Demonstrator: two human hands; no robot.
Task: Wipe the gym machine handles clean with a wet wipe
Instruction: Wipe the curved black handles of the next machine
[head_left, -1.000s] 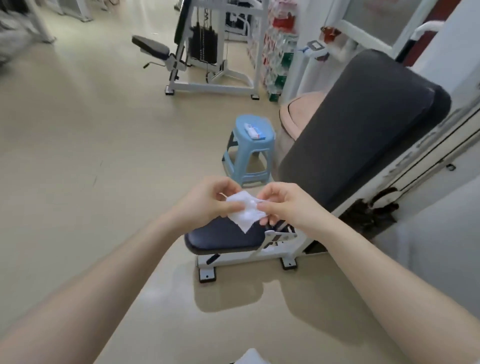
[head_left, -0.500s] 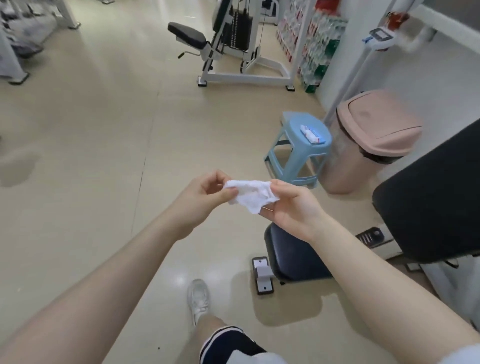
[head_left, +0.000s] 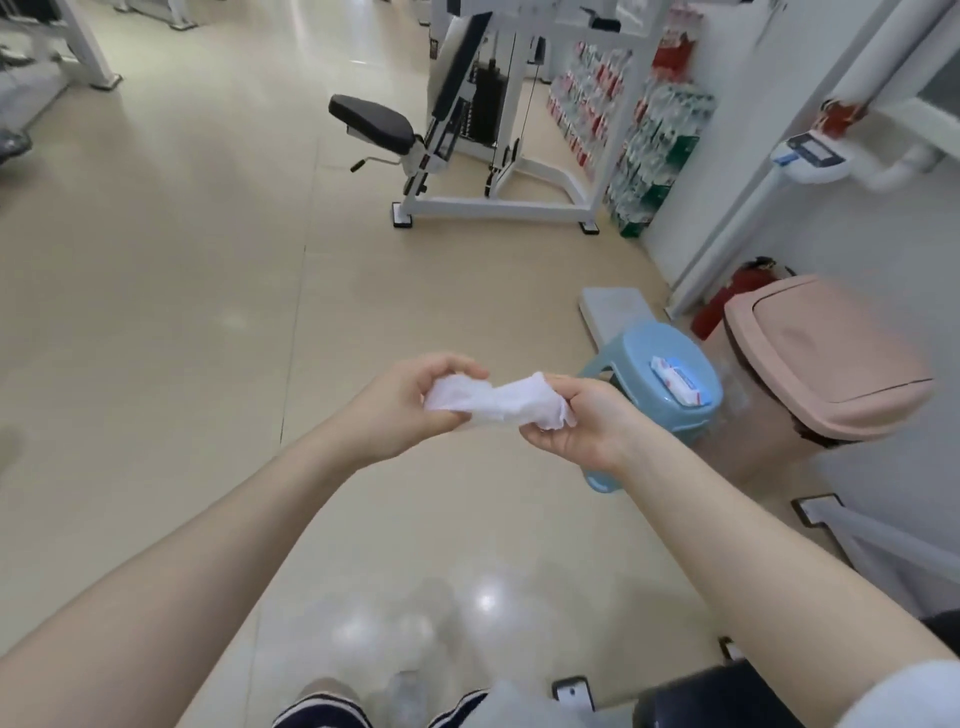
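Note:
A crumpled white wet wipe (head_left: 501, 402) is stretched between both hands at chest height over the floor. My left hand (head_left: 410, 402) grips its left end with curled fingers. My right hand (head_left: 582, 415) pinches its right end. A pack of wet wipes (head_left: 680, 384) lies on a light blue plastic stool (head_left: 623, 358) just beyond my right hand. A white gym machine (head_left: 488, 124) with a black seat pad stands further back. No machine handles show clearly.
A pink lidded bin (head_left: 826, 364) stands right of the stool, with a red fire extinguisher (head_left: 727, 301) behind it. A black seat pad (head_left: 717, 701) sits at the lower right. Stacked drink packs (head_left: 644, 140) line the far wall. Beige floor spreads to the left.
My view has turned away from the near machine toward the stool and bin. Both hands have pulled the wipe out longer between them.

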